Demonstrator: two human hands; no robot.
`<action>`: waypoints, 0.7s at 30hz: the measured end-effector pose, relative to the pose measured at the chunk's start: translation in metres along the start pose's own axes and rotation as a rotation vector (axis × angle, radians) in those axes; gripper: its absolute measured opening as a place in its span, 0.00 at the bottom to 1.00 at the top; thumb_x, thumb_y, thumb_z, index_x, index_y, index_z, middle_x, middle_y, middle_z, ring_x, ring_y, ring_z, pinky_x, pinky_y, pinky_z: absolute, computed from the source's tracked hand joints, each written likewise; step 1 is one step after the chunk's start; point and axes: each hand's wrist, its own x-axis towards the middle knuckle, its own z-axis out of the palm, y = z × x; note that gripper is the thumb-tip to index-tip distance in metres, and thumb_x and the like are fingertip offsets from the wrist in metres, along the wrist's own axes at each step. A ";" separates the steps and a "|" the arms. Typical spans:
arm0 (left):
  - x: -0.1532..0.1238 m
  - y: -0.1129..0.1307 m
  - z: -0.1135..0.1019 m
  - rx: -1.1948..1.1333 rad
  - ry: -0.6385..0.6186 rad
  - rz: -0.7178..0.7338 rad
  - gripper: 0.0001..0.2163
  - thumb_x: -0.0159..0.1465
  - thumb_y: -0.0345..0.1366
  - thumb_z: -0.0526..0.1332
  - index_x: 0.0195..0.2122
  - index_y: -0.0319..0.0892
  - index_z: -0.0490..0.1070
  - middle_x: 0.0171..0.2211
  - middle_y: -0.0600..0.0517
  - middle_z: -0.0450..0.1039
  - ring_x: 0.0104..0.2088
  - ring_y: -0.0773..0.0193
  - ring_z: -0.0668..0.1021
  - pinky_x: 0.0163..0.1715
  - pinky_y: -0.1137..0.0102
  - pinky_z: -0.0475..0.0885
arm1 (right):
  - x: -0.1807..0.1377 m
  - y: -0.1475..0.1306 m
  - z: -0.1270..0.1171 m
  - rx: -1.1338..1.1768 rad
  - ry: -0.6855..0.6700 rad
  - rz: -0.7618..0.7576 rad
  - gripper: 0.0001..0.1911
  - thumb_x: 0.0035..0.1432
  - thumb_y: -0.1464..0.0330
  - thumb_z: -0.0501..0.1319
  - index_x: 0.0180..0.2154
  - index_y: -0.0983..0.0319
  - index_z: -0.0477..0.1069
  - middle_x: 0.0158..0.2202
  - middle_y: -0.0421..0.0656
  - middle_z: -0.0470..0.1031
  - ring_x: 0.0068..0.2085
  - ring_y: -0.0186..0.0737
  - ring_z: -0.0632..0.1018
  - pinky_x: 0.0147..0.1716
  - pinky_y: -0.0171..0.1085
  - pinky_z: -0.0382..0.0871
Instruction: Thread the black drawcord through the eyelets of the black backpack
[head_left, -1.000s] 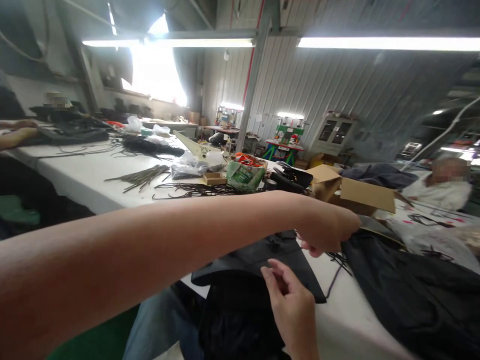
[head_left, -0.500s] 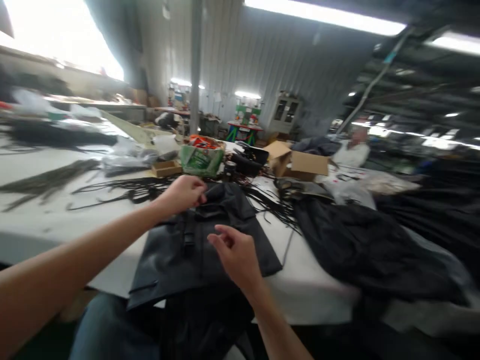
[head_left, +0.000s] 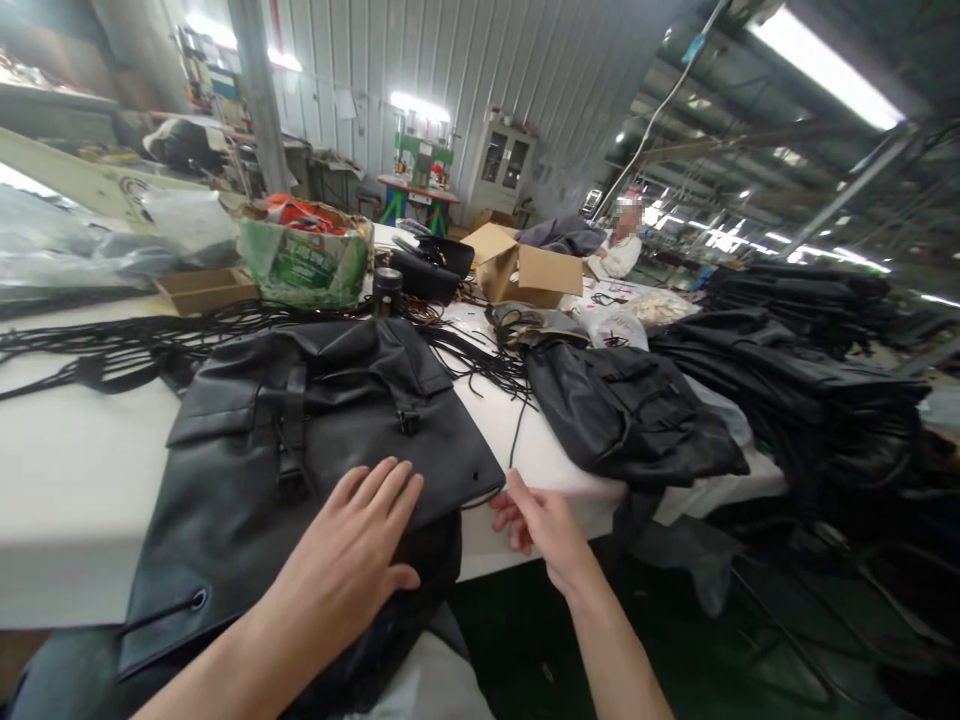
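A black leather-look backpack with straps and buckles lies on the white-covered table, its lower part hanging over the front edge. My left hand rests on it palm down, fingers stretched out and thumb apart. At the bag's right corner, my right hand has its thumb and fingers closed on a thin black cord. Part of that cord runs along the corner below a small hole; another length stretches up across the table. On the left corner, a second cord passes through a metal eyelet.
Black cords lie behind the bag. Beyond them stand a green bag with orange contents, a dark jar and an open cardboard box. Another black bag lies to the right. A person is farther back.
My view has swung right and closer to the bag. The left hand, formerly raised near the top, is now flat on it. The right hand has moved to the right corner, onto the cord.
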 end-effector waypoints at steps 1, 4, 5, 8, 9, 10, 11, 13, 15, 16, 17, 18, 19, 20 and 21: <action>0.002 0.001 0.002 -0.016 -0.064 0.012 0.41 0.61 0.39 0.80 0.71 0.35 0.65 0.72 0.41 0.65 0.71 0.45 0.66 0.69 0.49 0.63 | 0.002 -0.003 0.008 0.025 -0.044 0.005 0.47 0.55 0.27 0.63 0.34 0.68 0.80 0.32 0.54 0.81 0.21 0.35 0.72 0.19 0.33 0.56; 0.013 -0.009 -0.009 -0.072 -0.194 -0.031 0.30 0.67 0.32 0.74 0.69 0.34 0.67 0.68 0.40 0.71 0.66 0.48 0.74 0.64 0.52 0.69 | 0.005 -0.006 0.025 0.033 -0.032 -0.055 0.43 0.51 0.30 0.70 0.28 0.67 0.76 0.27 0.50 0.79 0.21 0.35 0.73 0.19 0.32 0.57; 0.018 -0.013 -0.017 -0.086 -0.223 -0.055 0.27 0.70 0.32 0.71 0.68 0.35 0.68 0.65 0.40 0.73 0.63 0.48 0.76 0.61 0.52 0.71 | 0.005 -0.006 0.027 0.032 -0.015 -0.074 0.42 0.52 0.31 0.70 0.27 0.66 0.75 0.25 0.48 0.77 0.21 0.35 0.72 0.20 0.32 0.58; 0.034 -0.019 -0.037 -0.103 -0.302 -0.102 0.19 0.74 0.37 0.68 0.63 0.37 0.71 0.56 0.42 0.79 0.55 0.44 0.82 0.53 0.51 0.75 | 0.006 -0.001 0.025 0.067 0.015 -0.109 0.39 0.56 0.33 0.70 0.28 0.66 0.75 0.21 0.44 0.72 0.21 0.34 0.70 0.21 0.32 0.58; 0.039 -0.019 -0.041 -0.099 -0.311 -0.110 0.16 0.75 0.38 0.67 0.59 0.38 0.72 0.52 0.44 0.81 0.52 0.43 0.83 0.50 0.51 0.76 | 0.007 0.002 0.024 0.088 0.020 -0.123 0.38 0.56 0.34 0.71 0.29 0.66 0.75 0.22 0.44 0.72 0.21 0.33 0.69 0.22 0.33 0.58; 0.043 -0.020 -0.043 -0.079 -0.303 -0.113 0.12 0.75 0.36 0.66 0.56 0.39 0.73 0.49 0.46 0.81 0.49 0.43 0.83 0.46 0.51 0.76 | 0.007 0.004 0.022 0.111 0.023 -0.140 0.37 0.56 0.35 0.72 0.30 0.66 0.75 0.24 0.44 0.73 0.22 0.33 0.68 0.22 0.33 0.57; 0.047 -0.020 -0.044 -0.042 -0.273 -0.109 0.08 0.74 0.32 0.64 0.53 0.39 0.73 0.46 0.47 0.81 0.47 0.43 0.83 0.44 0.51 0.75 | 0.007 0.006 0.021 0.134 0.018 -0.158 0.37 0.56 0.36 0.73 0.31 0.66 0.75 0.25 0.44 0.74 0.22 0.32 0.68 0.22 0.33 0.57; 0.050 -0.020 -0.041 0.040 -0.158 -0.087 0.11 0.69 0.21 0.60 0.49 0.39 0.71 0.42 0.48 0.78 0.45 0.45 0.81 0.42 0.51 0.74 | 0.007 0.010 0.020 0.188 0.001 -0.184 0.35 0.56 0.39 0.75 0.34 0.66 0.76 0.25 0.42 0.71 0.23 0.31 0.66 0.23 0.32 0.57; 0.050 -0.019 -0.037 0.076 -0.034 -0.045 0.15 0.64 0.16 0.58 0.49 0.39 0.69 0.43 0.48 0.74 0.43 0.47 0.78 0.42 0.53 0.73 | 0.006 0.012 0.020 0.264 -0.006 -0.178 0.33 0.54 0.42 0.78 0.37 0.66 0.77 0.24 0.39 0.68 0.23 0.30 0.64 0.23 0.32 0.57; 0.048 -0.019 -0.035 0.071 0.012 -0.014 0.15 0.65 0.17 0.59 0.49 0.39 0.68 0.44 0.48 0.73 0.43 0.48 0.77 0.41 0.54 0.72 | 0.005 0.012 0.020 0.307 -0.008 -0.164 0.33 0.52 0.44 0.80 0.39 0.66 0.78 0.25 0.38 0.68 0.24 0.29 0.64 0.23 0.31 0.58; 0.047 -0.018 -0.034 0.064 0.042 0.022 0.13 0.68 0.18 0.59 0.48 0.41 0.68 0.45 0.47 0.71 0.44 0.49 0.76 0.41 0.55 0.72 | 0.003 0.011 0.020 0.351 -0.011 -0.144 0.33 0.51 0.45 0.81 0.40 0.66 0.78 0.26 0.38 0.68 0.24 0.29 0.64 0.23 0.31 0.59; 0.046 -0.018 -0.033 0.067 0.060 0.062 0.10 0.70 0.20 0.60 0.47 0.42 0.68 0.46 0.47 0.70 0.44 0.50 0.75 0.41 0.55 0.71 | 0.002 0.010 0.019 0.394 -0.013 -0.122 0.32 0.49 0.47 0.82 0.41 0.66 0.78 0.27 0.39 0.69 0.25 0.29 0.65 0.23 0.30 0.60; 0.046 -0.017 -0.034 0.083 0.072 0.095 0.08 0.72 0.23 0.62 0.46 0.43 0.67 0.47 0.47 0.69 0.44 0.50 0.74 0.40 0.55 0.71 | 0.000 0.008 0.019 0.435 -0.018 -0.101 0.32 0.48 0.49 0.84 0.41 0.66 0.78 0.29 0.40 0.71 0.26 0.29 0.65 0.23 0.30 0.60; 0.046 -0.017 -0.036 0.111 0.081 0.117 0.07 0.72 0.25 0.64 0.45 0.43 0.67 0.47 0.47 0.68 0.45 0.49 0.74 0.40 0.55 0.70 | -0.001 0.005 0.018 0.480 -0.025 -0.084 0.31 0.47 0.51 0.85 0.40 0.66 0.79 0.32 0.41 0.73 0.27 0.29 0.66 0.22 0.29 0.61; 0.047 -0.017 -0.038 0.150 0.091 0.126 0.07 0.73 0.26 0.65 0.44 0.43 0.67 0.47 0.47 0.68 0.44 0.49 0.74 0.38 0.56 0.70 | -0.003 0.001 0.016 0.529 -0.033 -0.076 0.30 0.47 0.53 0.85 0.41 0.65 0.79 0.35 0.42 0.74 0.27 0.29 0.66 0.22 0.29 0.62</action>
